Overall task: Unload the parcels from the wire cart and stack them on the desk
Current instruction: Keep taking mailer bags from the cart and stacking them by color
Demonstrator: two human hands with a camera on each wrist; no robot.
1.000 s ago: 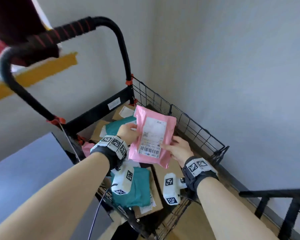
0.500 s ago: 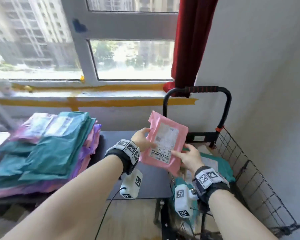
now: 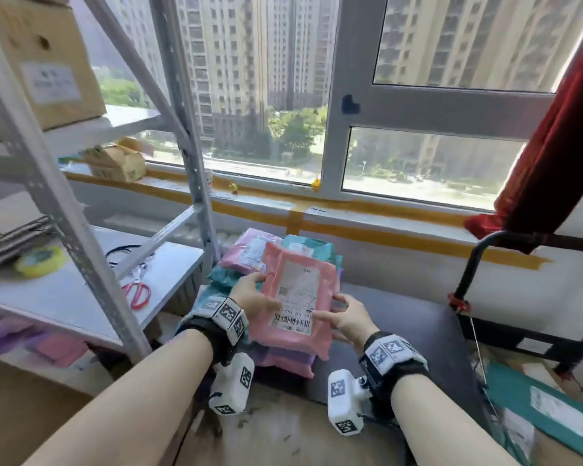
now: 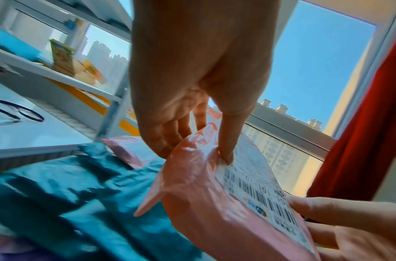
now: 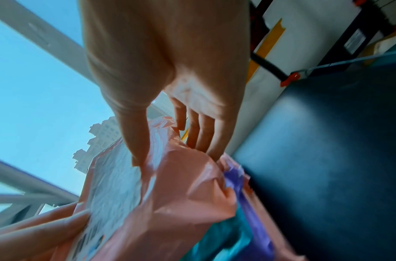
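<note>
A pink parcel (image 3: 297, 297) with a white barcode label hangs just above the stack of parcels (image 3: 243, 253), which is teal, pink and purple and lies on the dark desk (image 3: 401, 331). My left hand (image 3: 260, 294) pinches its left edge, thumb on the label and fingers underneath (image 4: 226, 155). My right hand (image 3: 337, 314) grips the right edge the same way (image 5: 136, 155). The parcel (image 5: 170, 194) sits over a purple parcel (image 5: 237, 176). The wire cart (image 3: 468, 287) stands right of the desk, with a teal parcel (image 3: 546, 408) inside.
A grey metal shelf rack (image 3: 91, 264) stands close on the left, holding red scissors (image 3: 137, 294), a tape roll (image 3: 41, 260) and a cardboard box (image 3: 41, 62). Behind the desk runs the window sill (image 3: 350, 210). A red curtain (image 3: 552, 163) hangs above the cart.
Both hands have carried the pink parcel left from over the cart to above the stack on the desk. The head view has swung left with them.
</note>
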